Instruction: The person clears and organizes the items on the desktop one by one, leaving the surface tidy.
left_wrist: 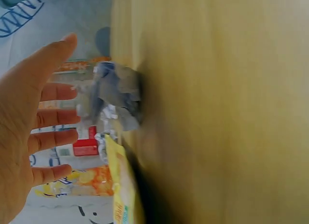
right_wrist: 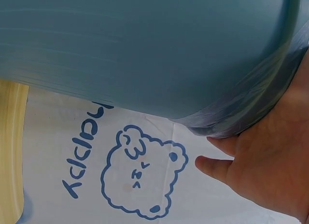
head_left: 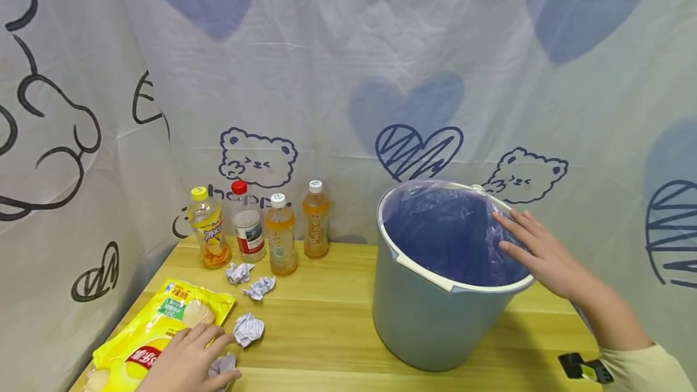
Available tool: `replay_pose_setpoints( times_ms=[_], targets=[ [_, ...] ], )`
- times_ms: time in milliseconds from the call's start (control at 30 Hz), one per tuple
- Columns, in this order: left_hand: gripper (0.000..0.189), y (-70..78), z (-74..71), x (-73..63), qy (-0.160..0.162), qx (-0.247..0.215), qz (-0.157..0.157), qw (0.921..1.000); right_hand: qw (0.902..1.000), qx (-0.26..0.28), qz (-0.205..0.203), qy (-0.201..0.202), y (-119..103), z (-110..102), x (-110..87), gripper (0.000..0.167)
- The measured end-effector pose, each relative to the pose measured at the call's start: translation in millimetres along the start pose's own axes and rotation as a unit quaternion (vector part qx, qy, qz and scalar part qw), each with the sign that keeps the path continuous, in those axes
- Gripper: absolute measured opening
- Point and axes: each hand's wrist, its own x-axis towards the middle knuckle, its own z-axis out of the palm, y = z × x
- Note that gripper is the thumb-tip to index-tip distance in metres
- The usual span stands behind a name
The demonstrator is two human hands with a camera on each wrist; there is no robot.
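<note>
My left hand (head_left: 187, 359) hovers at the front left, fingers spread, just over a crumpled paper ball (head_left: 220, 366). In the left wrist view that paper ball (left_wrist: 118, 96) lies on the table beyond the parted thumb and fingers. My right hand (head_left: 544, 256) rests on the right rim of a grey-blue bucket (head_left: 425, 319), its fingers extended over the edge. A thin clear plastic liner (right_wrist: 241, 115) lines the bucket and folds out over the rim. Yellow snack bags (head_left: 163, 313) lie beside and partly under the left hand in the head view.
More paper balls (head_left: 248, 329) lie behind the left hand. Along the back left stand several plastic bottles: one with a yellow cap (head_left: 209, 231), one with a red cap (head_left: 249, 231), and two with white caps (head_left: 281, 241). A printed cloth (head_left: 327, 77) hangs behind the wooden table (head_left: 321, 325).
</note>
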Motion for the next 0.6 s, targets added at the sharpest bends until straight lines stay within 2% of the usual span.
replay_pose_setpoints(
  times_ms=[133,233,400,600],
  targets=[
    [0.073,-3.2,6.8,-2.0,-0.086,-0.025,-0.016,0.9958,1.0000,0.001,0.003,-0.001,-1,0,0.2,0.062],
    [0.080,-6.0,12.2,-0.8,-0.126,-0.030,-0.016,0.9914,1.0000,0.003,0.006,-0.001,-1,0,0.6,0.062],
    [0.087,-9.0,16.6,0.2,-0.154,-0.024,-0.018,0.9876,1.0000,0.004,0.006,0.002,-1,1,1.1,0.062],
    [0.078,-10.8,18.7,1.8,-0.175,-0.034,-0.018,0.9838,1.0000,0.005,0.002,0.007,0,1,0.6,0.061]
  ],
)
